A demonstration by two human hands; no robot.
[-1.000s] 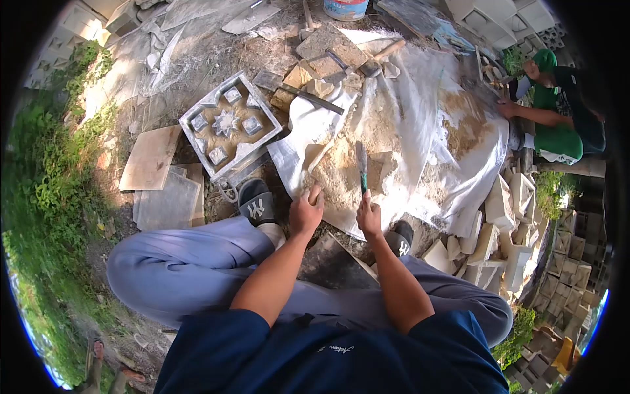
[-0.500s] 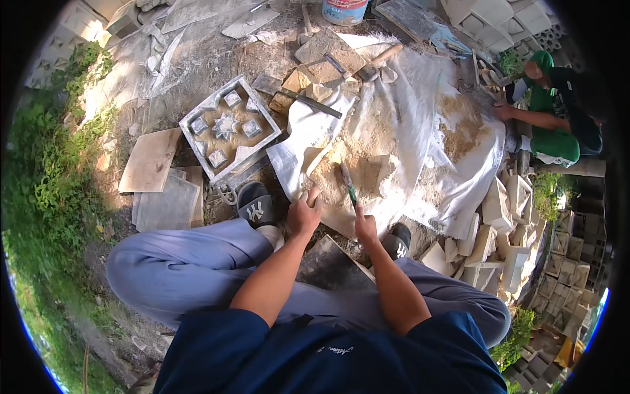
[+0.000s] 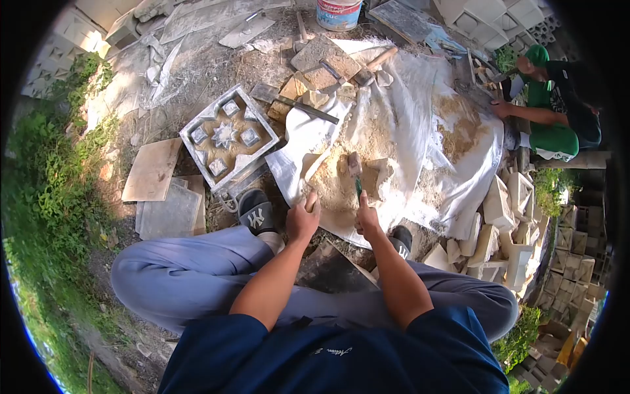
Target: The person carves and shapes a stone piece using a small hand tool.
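Note:
My right hand (image 3: 368, 218) is closed around the green handle of a small trowel (image 3: 355, 165), whose dusty blade lies over a pile of tan sand (image 3: 335, 172) on a white sheet (image 3: 387, 197). Beside it, my left hand (image 3: 304, 218) is closed on what looks like a short wooden handle; its other end is unclear against the sand. A pale curved strip (image 3: 317, 164) lies just beyond that hand. Left of the sheet sits a square metal mould (image 3: 247, 93) with a star and several raised blocks inside, holding some tan material.
A flat-bladed tool (image 3: 305, 107), a hammer (image 3: 374, 65) and broken slabs (image 3: 321, 56) lie ahead, before a paint bucket (image 3: 338, 14). Flat plates (image 3: 152, 169) rest left. Pale cast blocks (image 3: 497, 203) are stacked right, near another person (image 3: 561, 108) reaching over the sheet's edge.
The trowel has turned so its broad, sandy blade face shows, and my right hand has shifted slightly right. My left hand stays nearly where it was.

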